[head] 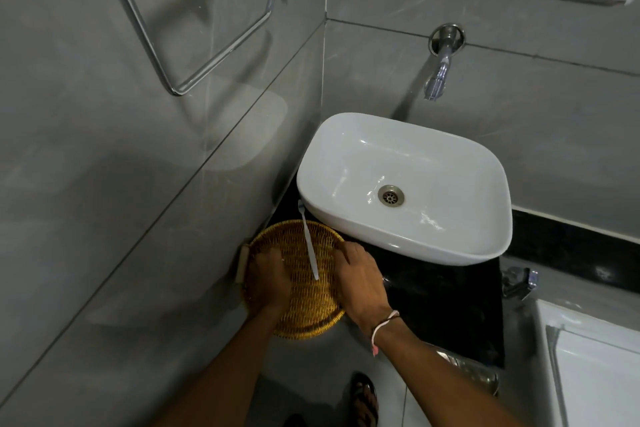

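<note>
A round woven golden tray (313, 308) sits on the black counter (436, 302) left of the white basin (405, 187), its near part jutting past the counter's edge. A white toothbrush (309, 246) lies across the tray, its head against the basin's side. My left hand (268, 279) rests on the tray's left part with fingers curled down onto the weave. My right hand (358, 276) lies on the tray's right rim, fingers bent over the edge. Whether either hand truly grips the rim is hidden.
A chrome tap (440, 69) juts from the grey tiled wall above the basin. A chrome towel ring (180, 45) hangs on the left wall. A white toilet cistern (595, 357) and a chrome valve (519, 281) stand right. My sandalled foot (363, 399) is on the floor below.
</note>
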